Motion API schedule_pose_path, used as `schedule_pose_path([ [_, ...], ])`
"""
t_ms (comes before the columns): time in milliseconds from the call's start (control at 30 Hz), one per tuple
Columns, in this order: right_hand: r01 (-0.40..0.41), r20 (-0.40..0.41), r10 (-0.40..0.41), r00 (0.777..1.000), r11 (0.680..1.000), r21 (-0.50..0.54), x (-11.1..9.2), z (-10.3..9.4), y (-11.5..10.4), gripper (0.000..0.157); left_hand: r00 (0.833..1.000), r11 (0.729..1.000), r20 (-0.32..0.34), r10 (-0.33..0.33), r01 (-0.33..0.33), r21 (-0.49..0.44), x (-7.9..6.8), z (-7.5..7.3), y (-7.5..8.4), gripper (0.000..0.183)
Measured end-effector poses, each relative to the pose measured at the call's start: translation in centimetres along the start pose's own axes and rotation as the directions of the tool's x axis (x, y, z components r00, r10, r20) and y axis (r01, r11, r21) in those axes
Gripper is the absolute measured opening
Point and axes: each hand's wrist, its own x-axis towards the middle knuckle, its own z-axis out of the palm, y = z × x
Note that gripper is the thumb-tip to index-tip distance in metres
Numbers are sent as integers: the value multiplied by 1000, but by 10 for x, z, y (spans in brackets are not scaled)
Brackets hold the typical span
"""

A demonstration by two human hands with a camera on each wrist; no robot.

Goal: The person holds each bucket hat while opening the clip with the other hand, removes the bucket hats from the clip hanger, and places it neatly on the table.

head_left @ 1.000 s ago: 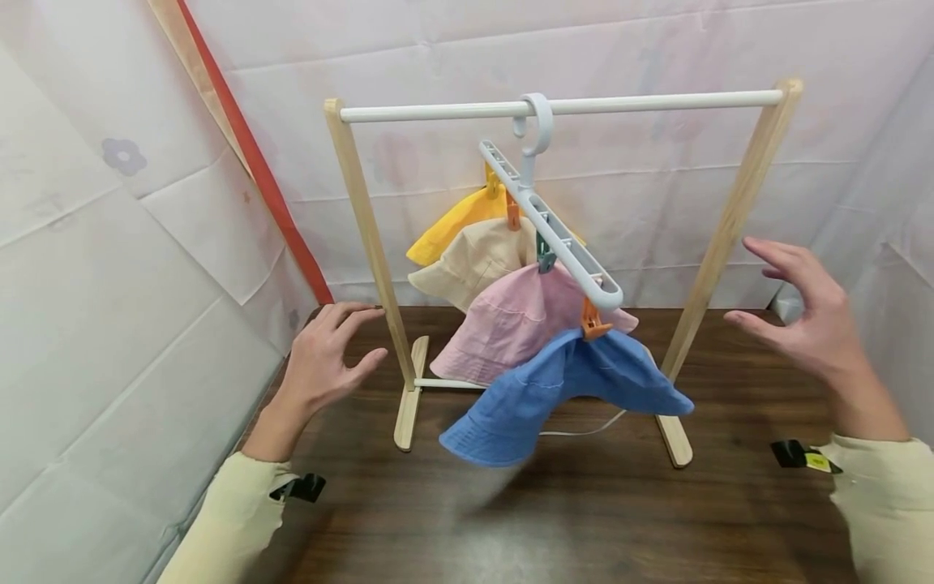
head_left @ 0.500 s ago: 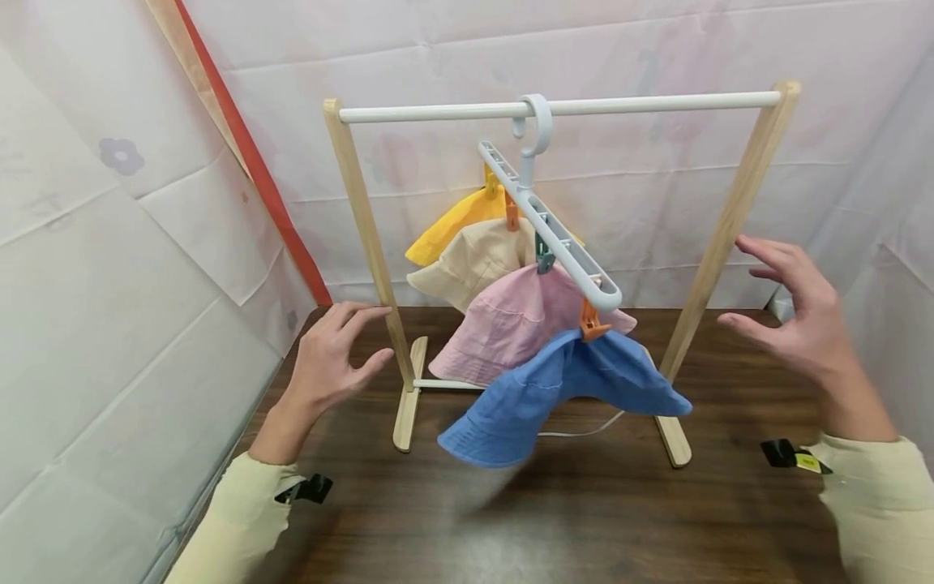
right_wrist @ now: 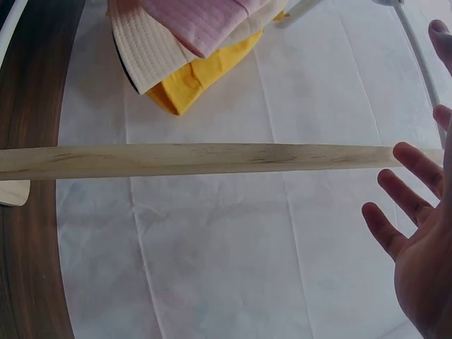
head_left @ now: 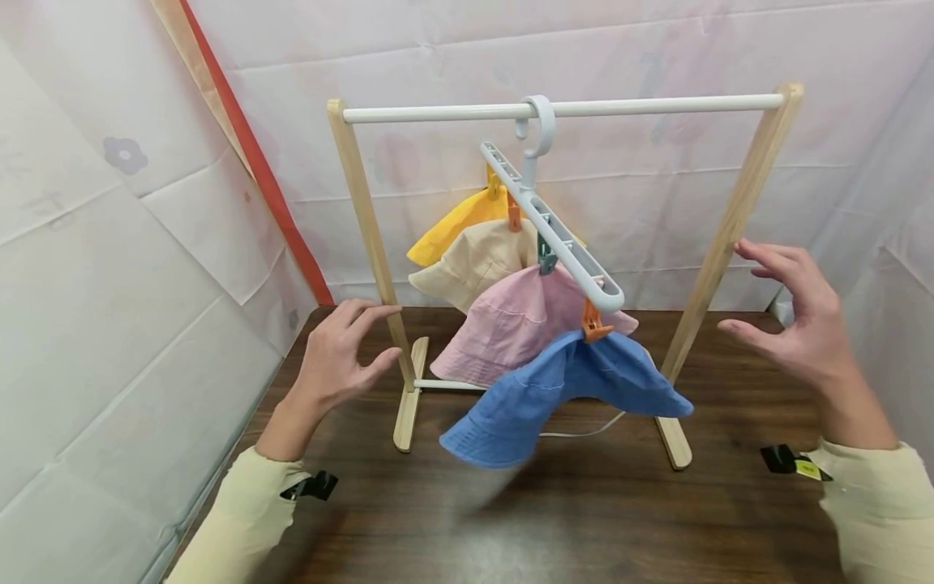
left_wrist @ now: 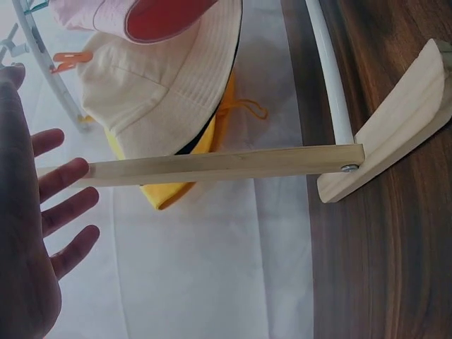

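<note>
Beside left post (head_left: 365,211), left hand (head_left: 336,355) nearer; contact unclear.

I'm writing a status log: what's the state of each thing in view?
Wooden rack: upright
Clip hanger: hooked on, hanging crosswise
Blue bucket hat: clipped, hanging frontmost
Pink bucket hat: clipped, hanging second
Beige bucket hat: clipped, hanging third
Yellow bucket hat: clipped, hanging rearmost
White cord: partly hidden
Left hand: spread, holding nothing
Right hand: spread, holding nothing
</note>
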Motion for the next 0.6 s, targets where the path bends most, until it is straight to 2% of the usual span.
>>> schedule_pose_path([
  [133, -3, -7, 4, 1000, 999, 47, 2, 3, -3, 108, 1000, 1000, -6, -2, 2, -14, 3, 1, 3, 75],
  [267, -17, -8, 18, 1000, 989, 145, 1, 8, -9, 103, 1000, 1000, -23, -1, 1, -25, 4, 3, 5, 79],
  [433, 0, -26, 8, 1000, 953, 304, 3, 15, -15, 92, 999, 1000, -42, 0, -1, -25, 5, 4, 7, 79],
  [600, 20, -35, -7, 999, 919, 393, 5, 19, -18, 87, 999, 999, -33, -4, 2, -45, 8, 3, 9, 81],
])
